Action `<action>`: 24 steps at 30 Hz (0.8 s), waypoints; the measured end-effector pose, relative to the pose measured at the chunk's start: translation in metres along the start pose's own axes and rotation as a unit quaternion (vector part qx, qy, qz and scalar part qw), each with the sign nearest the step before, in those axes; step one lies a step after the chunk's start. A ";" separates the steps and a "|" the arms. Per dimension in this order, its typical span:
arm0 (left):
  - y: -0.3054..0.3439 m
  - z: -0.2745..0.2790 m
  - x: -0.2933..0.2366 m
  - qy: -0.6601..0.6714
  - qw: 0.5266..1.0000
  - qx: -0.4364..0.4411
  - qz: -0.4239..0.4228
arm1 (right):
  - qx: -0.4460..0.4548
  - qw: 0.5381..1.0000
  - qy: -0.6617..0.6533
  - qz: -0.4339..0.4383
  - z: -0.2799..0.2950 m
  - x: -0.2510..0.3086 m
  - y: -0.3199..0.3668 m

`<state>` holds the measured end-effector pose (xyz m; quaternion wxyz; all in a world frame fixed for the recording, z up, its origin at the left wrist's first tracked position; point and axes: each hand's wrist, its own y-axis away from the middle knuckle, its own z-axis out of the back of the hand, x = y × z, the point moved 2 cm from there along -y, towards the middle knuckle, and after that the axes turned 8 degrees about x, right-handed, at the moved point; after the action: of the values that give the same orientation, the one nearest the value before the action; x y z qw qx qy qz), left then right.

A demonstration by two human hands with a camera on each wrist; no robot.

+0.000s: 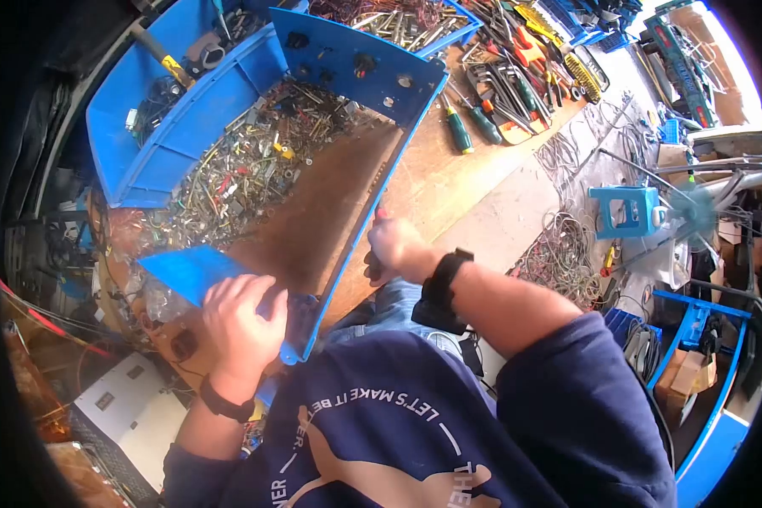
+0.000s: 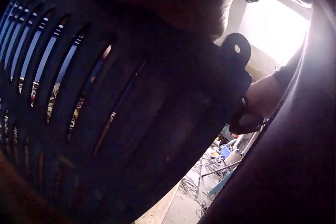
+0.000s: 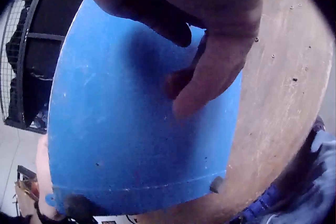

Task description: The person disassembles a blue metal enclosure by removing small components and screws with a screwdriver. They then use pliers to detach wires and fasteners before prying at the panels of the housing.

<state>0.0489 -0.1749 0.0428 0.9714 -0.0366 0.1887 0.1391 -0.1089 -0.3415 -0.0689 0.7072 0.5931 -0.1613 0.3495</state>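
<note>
A blue sheet-metal casing (image 1: 339,72) stands on the workbench, its far end carrying dark round fittings and holes. My left hand (image 1: 241,326) grips the near end panel (image 1: 190,267) with fingers bent over its top edge. Slots and a holed tab (image 2: 237,48) show on this end in the left wrist view. My right hand (image 1: 398,247) is at the outer face of the long side. In the right wrist view its bent fingers (image 3: 210,71) lie close over the blue surface; I cannot tell whether they hold something.
Loose screws and small metal parts (image 1: 245,169) are heaped beside the casing. Blue bins (image 1: 203,110) stand at the back left. Screwdrivers (image 1: 459,131) and hex keys (image 1: 508,97) lie on the bench. A blue stool (image 1: 626,212) and tangled wire (image 1: 559,262) are on the floor.
</note>
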 end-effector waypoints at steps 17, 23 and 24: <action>-0.001 -0.001 0.002 -0.010 1.000 0.013 -0.004 | -0.361 0.876 -0.315 -0.047 -0.067 -0.021 -0.025; 0.000 -0.001 -0.001 -0.015 1.000 0.008 0.003 | -0.161 0.872 -0.461 0.010 -0.044 -0.065 0.001; -0.001 -0.001 -0.001 -0.015 1.000 0.007 0.003 | -0.093 0.850 -0.519 0.018 -0.034 -0.062 0.018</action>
<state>0.0474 -0.1758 0.0423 0.9741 -0.0266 0.1748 0.1412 -0.1711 -0.3273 -0.1034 0.5658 0.6165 -0.5474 -0.0129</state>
